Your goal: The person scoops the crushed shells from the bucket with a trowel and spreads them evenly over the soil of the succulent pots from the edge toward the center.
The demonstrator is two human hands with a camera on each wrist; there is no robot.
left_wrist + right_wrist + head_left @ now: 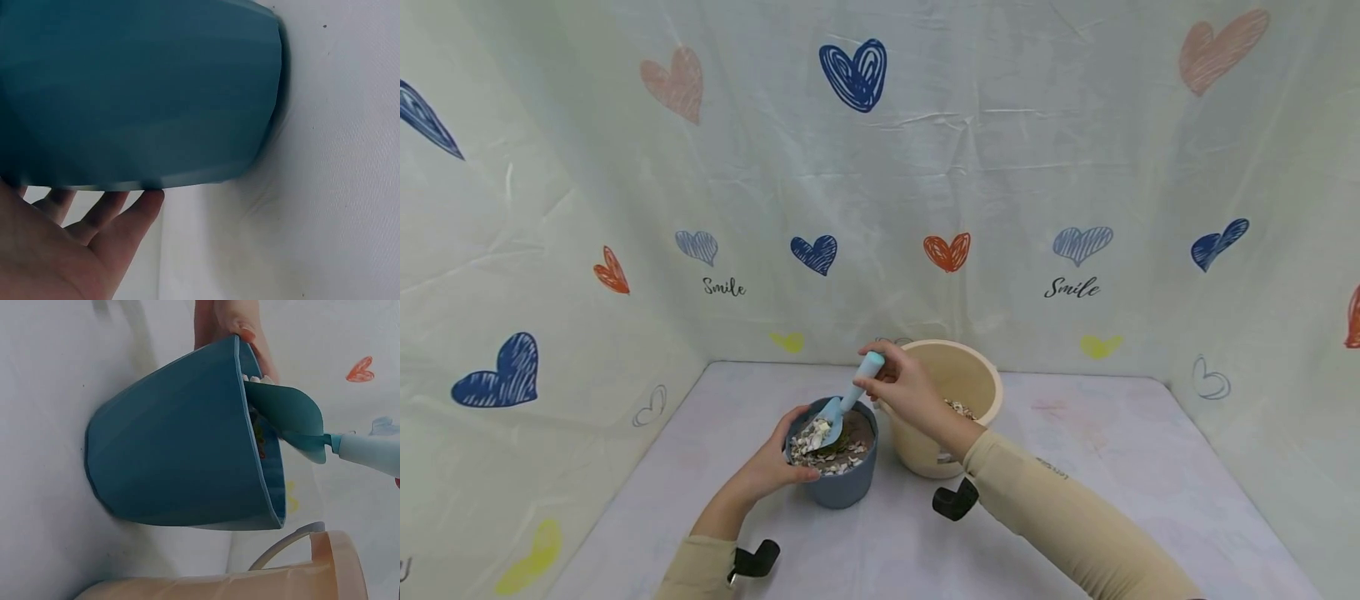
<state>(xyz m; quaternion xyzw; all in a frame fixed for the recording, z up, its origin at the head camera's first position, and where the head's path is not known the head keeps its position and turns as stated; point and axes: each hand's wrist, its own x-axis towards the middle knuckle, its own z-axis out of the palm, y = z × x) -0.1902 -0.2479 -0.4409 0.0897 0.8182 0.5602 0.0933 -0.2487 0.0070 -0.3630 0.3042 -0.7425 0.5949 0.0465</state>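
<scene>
My right hand [906, 387] pinches the light blue handle of a small garden trowel [870, 365]. The trowel slopes down to the left, its blade inside a blue-grey flowerpot [842, 487], with pale chips on and around it. Brown soil, pale chips and a bit of green show in the pot. My left hand [772, 460] grips the pot's left side, thumb by the front rim. In the left wrist view, its fingers [125, 225] lie along the pot wall. From the right wrist view, the trowel blade [290, 415] crosses the pot's rim.
A cream bucket [917, 454] stands right of the pot, partly behind my right forearm, with pale chips inside. Its handle [284, 547] shows in the right wrist view. Behind the white table [1075, 467] hangs a heart-printed sheet [880, 183].
</scene>
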